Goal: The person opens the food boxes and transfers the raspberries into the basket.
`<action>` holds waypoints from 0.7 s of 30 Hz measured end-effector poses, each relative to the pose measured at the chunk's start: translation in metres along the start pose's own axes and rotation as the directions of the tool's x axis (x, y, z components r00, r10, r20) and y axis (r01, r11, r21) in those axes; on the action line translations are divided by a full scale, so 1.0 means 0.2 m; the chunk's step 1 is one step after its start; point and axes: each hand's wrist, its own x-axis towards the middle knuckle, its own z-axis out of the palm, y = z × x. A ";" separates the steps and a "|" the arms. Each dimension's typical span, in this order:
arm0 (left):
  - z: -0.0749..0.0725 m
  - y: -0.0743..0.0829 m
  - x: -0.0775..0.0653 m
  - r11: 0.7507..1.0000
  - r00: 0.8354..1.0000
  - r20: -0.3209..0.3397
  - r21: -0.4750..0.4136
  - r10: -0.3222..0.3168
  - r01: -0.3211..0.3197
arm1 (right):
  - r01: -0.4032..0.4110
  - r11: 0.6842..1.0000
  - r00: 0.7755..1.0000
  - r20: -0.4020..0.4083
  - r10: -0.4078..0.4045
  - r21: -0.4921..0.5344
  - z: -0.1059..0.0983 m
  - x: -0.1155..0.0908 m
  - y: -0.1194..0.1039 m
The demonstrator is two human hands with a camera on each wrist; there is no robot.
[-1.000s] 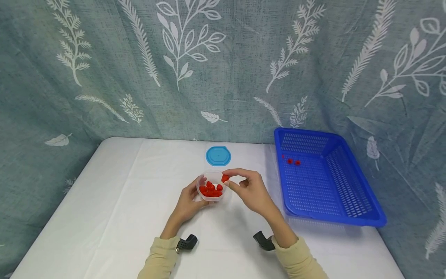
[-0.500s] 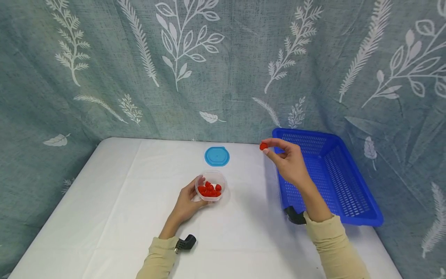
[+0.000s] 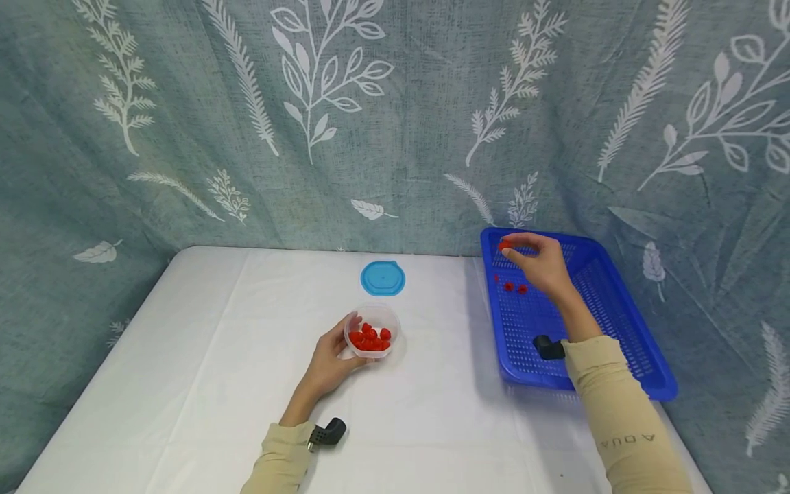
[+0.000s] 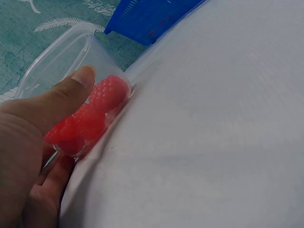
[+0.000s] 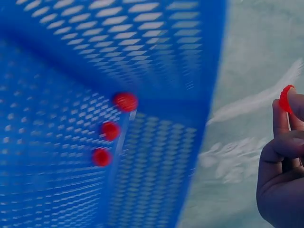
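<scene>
My left hand (image 3: 327, 360) grips a small clear plastic tub (image 3: 389, 314) on the white table. Several red raspberries (image 3: 370, 339) lie inside it; in the left wrist view, the thumb presses the tub's wall beside a raspberry (image 4: 110, 93). At the right, my right hand (image 3: 543, 266) pinches one raspberry (image 5: 286, 98) between thumb and fingertips, above the far left corner of a blue perforated basket (image 3: 521, 346). Three raspberries (image 5: 110, 131) rest along one side of the basket floor in the right wrist view.
Beyond the tub lies a blue lid (image 3: 383, 278), flat on the table (image 3: 247, 384). A green curtain (image 3: 407, 123) with white leaf prints hangs behind the table and at its sides. The basket's raised walls stand around its floor.
My right hand has carried the pinched raspberry from above the tub, right and away from me, over the basket. My left hand still holds the tub in place.
</scene>
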 end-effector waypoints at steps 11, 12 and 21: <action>0.01 0.01 -0.01 1.000 1.000 -0.025 0.001 -0.014 0.014 | -0.152 0.988 0.987 -0.052 0.152 0.005 -0.01 0.06 0.38; 0.01 0.02 -0.01 1.000 0.999 -0.029 0.006 -0.017 0.017 | -0.167 0.986 0.984 -0.062 0.166 0.000 -0.01 0.06 0.40; 0.00 0.04 -0.01 1.000 1.000 -0.017 0.021 -0.012 0.013 | -0.306 0.948 0.951 0.026 0.309 -0.093 -0.03 0.05 0.57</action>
